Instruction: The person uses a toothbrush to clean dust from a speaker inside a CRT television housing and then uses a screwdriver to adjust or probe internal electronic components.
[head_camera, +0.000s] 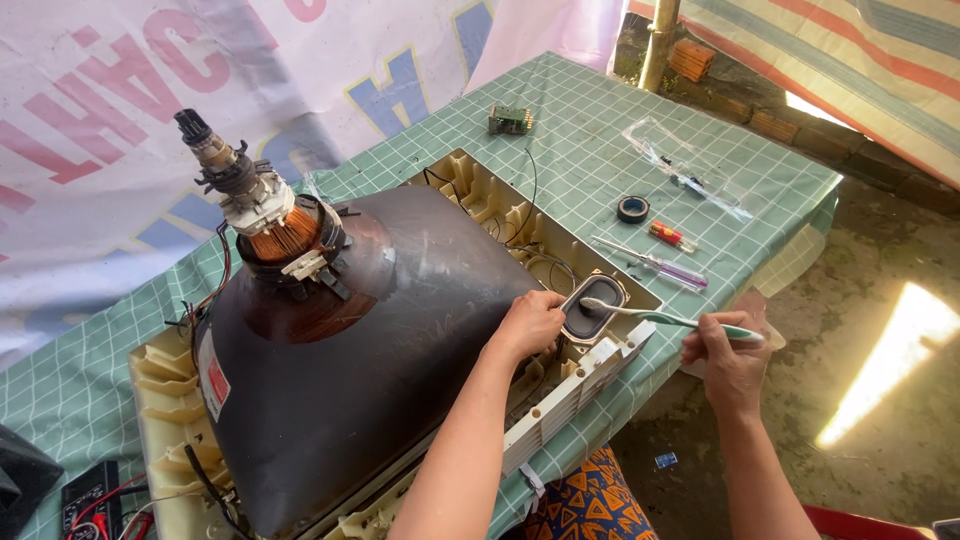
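Green-handled toothbrush (670, 319) at the oval speaker (592, 307), centre-right of frame.
R hand (728, 352) is closed round the handle, bristles on the cone; L hand (530, 322), fingers curled, rests on the dark CRT tube (400, 330) beside it, prob. steadying.

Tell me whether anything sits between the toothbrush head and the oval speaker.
Nothing visible does. The toothbrush, held in the right hand, already has its head on the speaker; the left hand rests beside the speaker, not across it.
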